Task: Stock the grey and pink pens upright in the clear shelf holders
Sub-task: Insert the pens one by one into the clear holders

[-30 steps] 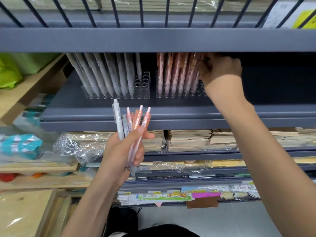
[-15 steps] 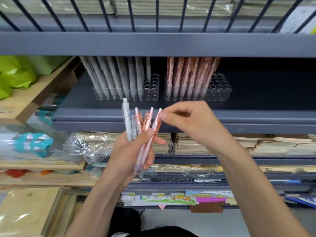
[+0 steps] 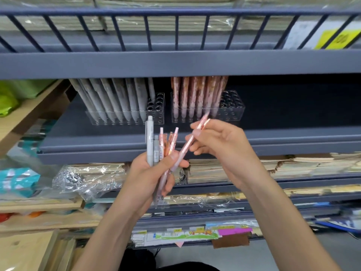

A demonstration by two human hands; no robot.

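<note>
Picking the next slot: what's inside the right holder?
Pink pens stand at the left of the holder; empty holes show at its right. The shelf above hides their tops.

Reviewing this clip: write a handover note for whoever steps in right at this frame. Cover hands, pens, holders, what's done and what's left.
Hands: the left hand grips a bunch of pens, two grey and a few pink. The right hand pinches one pink pen near its top; its lower end lies in the bunch.
Done: the left clear holder has stocked grey pens upright, with free holes at its right end. The right clear holder has stocked pink pens in its left part.
Left: slot the pinched pen, then the rest by colour.
</note>
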